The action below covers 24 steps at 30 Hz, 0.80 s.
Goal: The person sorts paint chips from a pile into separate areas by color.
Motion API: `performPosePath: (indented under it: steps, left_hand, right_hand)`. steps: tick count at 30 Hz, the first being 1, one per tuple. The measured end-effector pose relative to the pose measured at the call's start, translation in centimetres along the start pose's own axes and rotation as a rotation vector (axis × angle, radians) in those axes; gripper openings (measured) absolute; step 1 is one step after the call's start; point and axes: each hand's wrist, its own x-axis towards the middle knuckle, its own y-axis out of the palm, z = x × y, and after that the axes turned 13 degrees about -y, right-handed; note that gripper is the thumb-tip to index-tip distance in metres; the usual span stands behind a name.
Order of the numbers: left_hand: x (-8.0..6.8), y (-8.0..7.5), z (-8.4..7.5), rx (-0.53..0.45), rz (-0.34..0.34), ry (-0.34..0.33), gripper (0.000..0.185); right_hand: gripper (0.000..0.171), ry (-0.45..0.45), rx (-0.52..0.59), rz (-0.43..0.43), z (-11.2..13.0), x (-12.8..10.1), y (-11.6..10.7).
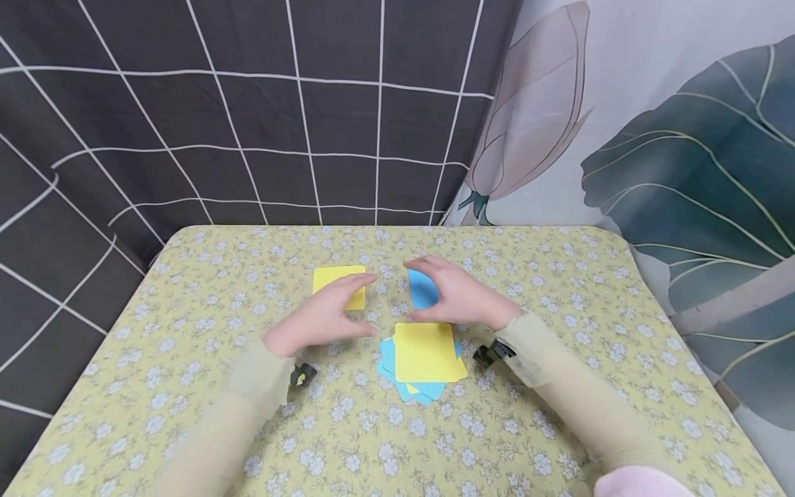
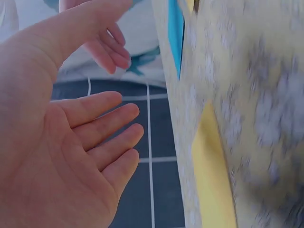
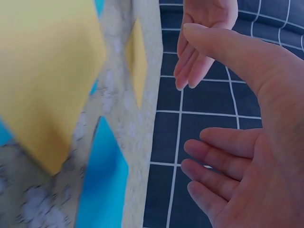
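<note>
A loose pile of cards lies at the table's middle, a yellow card (image 1: 427, 351) on top and blue cards (image 1: 406, 388) fanned beneath. Beyond it lie a single yellow card (image 1: 335, 281) on the left and a single blue card (image 1: 423, 290) on the right. My left hand (image 1: 324, 312) hovers over the near edge of the single yellow card, fingers straight, holding nothing. My right hand (image 1: 456, 295) hovers just right of the single blue card, fingers relaxed and empty. The left wrist view shows the empty left palm (image 2: 71, 142). In the right wrist view the right palm (image 3: 247, 161) is bare.
The table wears a yellow floral cloth (image 1: 528, 428) with rounded far corners. A dark grid-patterned curtain (image 1: 248, 124) hangs behind it, and a leaf-printed cloth (image 1: 683, 159) hangs at the right. Small black wrist devices (image 1: 493, 353) sit on both sleeves.
</note>
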Motion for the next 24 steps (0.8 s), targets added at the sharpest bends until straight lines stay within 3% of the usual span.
performPosePath:
  steps: [8,15,24]
  left_hand:
    - [-0.3,2.8,-1.6,0.06,0.058,0.057,0.1]
    - [-0.8,4.4,-3.1,0.107,0.104,0.115,0.103]
    - [-1.1,5.9,-3.7,0.166,0.129,0.086,0.11]
  right_hand:
    - [0.098,0.008,-0.042,0.037,0.7,-3.9,0.1]
    - [0.105,0.045,-0.037,0.05,1.2,-6.4,0.6]
    - [0.111,0.049,0.016,0.061,1.4,-8.0,2.2]
